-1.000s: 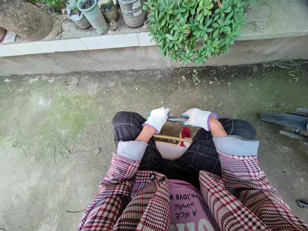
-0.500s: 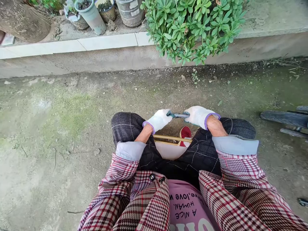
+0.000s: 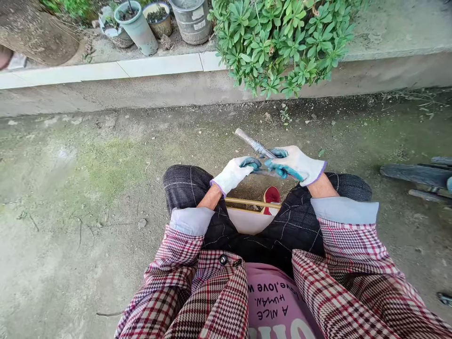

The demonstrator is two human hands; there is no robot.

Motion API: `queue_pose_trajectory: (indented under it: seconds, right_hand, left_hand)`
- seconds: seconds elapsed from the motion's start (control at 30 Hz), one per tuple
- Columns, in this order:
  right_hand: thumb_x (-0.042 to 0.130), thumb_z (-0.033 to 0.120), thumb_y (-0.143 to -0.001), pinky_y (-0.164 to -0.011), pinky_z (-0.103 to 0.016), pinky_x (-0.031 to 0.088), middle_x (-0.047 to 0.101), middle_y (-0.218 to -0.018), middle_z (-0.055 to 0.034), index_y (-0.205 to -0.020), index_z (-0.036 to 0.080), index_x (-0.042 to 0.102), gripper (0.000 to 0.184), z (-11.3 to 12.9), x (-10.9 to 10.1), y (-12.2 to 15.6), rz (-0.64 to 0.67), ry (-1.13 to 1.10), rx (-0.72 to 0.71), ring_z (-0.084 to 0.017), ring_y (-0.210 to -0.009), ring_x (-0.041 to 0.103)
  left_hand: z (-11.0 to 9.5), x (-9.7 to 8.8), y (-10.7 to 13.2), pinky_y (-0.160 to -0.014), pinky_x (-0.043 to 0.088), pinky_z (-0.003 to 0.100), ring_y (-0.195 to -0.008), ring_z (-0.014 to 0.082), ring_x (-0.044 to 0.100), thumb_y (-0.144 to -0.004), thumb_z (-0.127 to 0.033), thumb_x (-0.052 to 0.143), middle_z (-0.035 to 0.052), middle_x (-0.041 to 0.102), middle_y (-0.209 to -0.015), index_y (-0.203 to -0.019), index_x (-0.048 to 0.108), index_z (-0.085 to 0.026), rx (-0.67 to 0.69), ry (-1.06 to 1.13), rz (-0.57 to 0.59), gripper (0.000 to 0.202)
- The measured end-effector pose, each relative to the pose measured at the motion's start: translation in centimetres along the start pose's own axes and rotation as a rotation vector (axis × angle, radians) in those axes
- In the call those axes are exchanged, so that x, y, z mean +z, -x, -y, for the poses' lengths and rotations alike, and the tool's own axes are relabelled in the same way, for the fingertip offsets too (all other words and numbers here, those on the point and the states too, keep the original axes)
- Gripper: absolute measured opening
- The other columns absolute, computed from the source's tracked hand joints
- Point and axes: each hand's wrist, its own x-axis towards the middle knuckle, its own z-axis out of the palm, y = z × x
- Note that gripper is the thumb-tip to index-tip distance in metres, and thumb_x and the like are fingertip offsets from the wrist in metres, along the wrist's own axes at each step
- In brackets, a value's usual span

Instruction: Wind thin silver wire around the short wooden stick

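Observation:
My right hand (image 3: 295, 165), in a white glove with a teal palm, is closed around one end of a silvery metal tube (image 3: 245, 137). Coiled wire (image 3: 259, 147) wraps the tube's middle, and its far end points up and left. My left hand (image 3: 237, 174), gloved the same way, has its fingers curled just left of the right fingers. Between the two hands, below the tube, a blurred grey strip (image 3: 265, 173) shows; whether the left fingers grip it is hard to see.
A leafy green plant (image 3: 268, 42) overhangs a low concrete ledge (image 3: 158, 92) ahead. Plant pots (image 3: 141, 33) and a metal bucket (image 3: 192, 23) stand on the ledge. A dark wooden object (image 3: 416, 174) lies to the right. A red shoe (image 3: 271, 195) shows between my knees.
Before, the wire-wrapped tube lay level between both hands. Now my right hand has it tilted up and left, its left end out of my left hand.

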Motion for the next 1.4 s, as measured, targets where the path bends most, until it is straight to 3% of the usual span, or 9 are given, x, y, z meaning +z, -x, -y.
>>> queue_pose_trajectory:
  seconds: [0.2,0.43,0.6,0.77,0.9,1.07,1.2,1.3,1.4]
  right_hand:
    - [0.092,0.040,-0.073,-0.041,-0.023,0.044,0.070,-0.071,-0.0015,-0.093,0.020,0.075,0.033,0.9,-0.3,0.9,0.103,-0.206,0.034,-0.010,-0.049,0.053]
    - [0.095,0.040,-0.064,-0.036,-0.022,0.037,0.067,-0.064,-0.0007,-0.085,0.016,0.068,0.042,2.1,-0.1,2.3,0.039,-0.328,-0.059,-0.008,-0.044,0.049]
    - [0.087,0.038,-0.072,-0.033,-0.022,0.031,0.058,-0.061,0.0081,-0.108,0.020,0.070,0.043,1.6,-0.6,2.7,0.031,-0.522,-0.187,-0.007,-0.041,0.041]
    - [0.086,0.040,-0.078,-0.030,-0.025,0.024,0.055,-0.059,0.0080,-0.109,0.024,0.072,0.038,0.7,-1.0,2.3,0.073,-0.661,-0.362,-0.008,-0.038,0.032]
    - [0.088,0.044,-0.077,-0.032,-0.027,0.023,0.054,-0.059,0.0069,-0.105,0.029,0.074,0.034,0.9,-1.2,2.4,0.021,-0.670,-0.393,-0.009,-0.039,0.029]
    - [0.089,0.045,-0.073,-0.033,-0.028,0.018,0.055,-0.059,0.0072,-0.104,0.027,0.073,0.039,1.2,-1.4,2.6,0.011,-0.675,-0.399,-0.009,-0.038,0.029]
    - [0.089,0.044,-0.073,-0.033,-0.027,0.021,0.055,-0.057,0.0084,-0.102,0.026,0.073,0.038,1.3,-1.5,2.7,0.027,-0.673,-0.408,-0.007,-0.036,0.030]
    - [0.089,0.044,-0.072,-0.033,-0.025,0.025,0.054,-0.056,0.0082,-0.102,0.025,0.073,0.038,1.6,-1.6,3.0,-0.005,-0.630,-0.343,-0.007,-0.038,0.034]
    - [0.091,0.041,-0.070,-0.033,-0.023,0.029,0.060,-0.061,0.0060,-0.103,0.021,0.073,0.043,2.1,-1.3,3.2,-0.012,-0.530,-0.197,-0.007,-0.041,0.040]
  left_hand:
    - [0.4,-1.5,-0.3,-0.111,0.051,0.038,-0.115,0.0262,0.068,-0.088,-0.018,0.069,0.0111,0.077,-0.121,-0.097,0.080,-0.018,0.119,-0.463,-0.116,0.015]
    - [0.6,-0.1,-0.7,-0.076,0.058,0.028,-0.091,0.0176,0.071,-0.077,-0.011,0.073,0.0106,0.079,-0.124,-0.149,0.063,-0.015,-0.025,0.067,-0.082,0.073]
    - [-2.3,-0.7,-0.2,-0.055,0.048,0.021,-0.066,0.0088,0.060,-0.071,-0.012,0.074,0.0040,0.077,-0.101,-0.130,0.068,-0.012,-0.110,0.375,-0.269,0.060]
    - [-4.2,-1.3,1.3,-0.051,0.045,0.022,-0.058,0.0068,0.056,-0.067,-0.017,0.079,-0.0006,0.074,-0.090,-0.122,0.067,-0.016,-0.070,0.529,-0.215,0.056]
    - [-4.0,-1.4,1.3,-0.053,0.045,0.020,-0.064,0.0083,0.059,-0.065,-0.021,0.085,-0.0002,0.075,-0.093,-0.124,0.068,-0.019,-0.040,0.502,-0.282,0.062]
    - [-2.7,-2.1,0.6,-0.064,0.055,0.027,-0.074,0.0129,0.065,-0.075,-0.029,0.081,0.0035,0.075,-0.103,-0.123,0.069,-0.019,-0.010,0.321,-0.330,0.050]
    - [-1.2,-2.2,0.5,-0.098,0.060,0.040,-0.108,0.0242,0.072,-0.072,-0.012,0.079,0.0096,0.073,-0.124,-0.122,0.069,-0.018,0.077,-0.094,-0.471,0.052]
    - [-0.2,-1.7,0.5,-0.119,0.050,0.047,-0.133,0.0309,0.065,-0.069,-0.011,0.083,0.0138,0.068,-0.142,-0.136,0.067,-0.020,0.155,-0.241,-0.377,0.069]
    - [0.1,-0.9,0.4,-0.125,0.043,0.050,-0.143,0.0320,0.060,-0.074,-0.018,0.083,0.0145,0.065,-0.153,-0.147,0.062,-0.022,0.191,-0.120,-0.251,0.076]
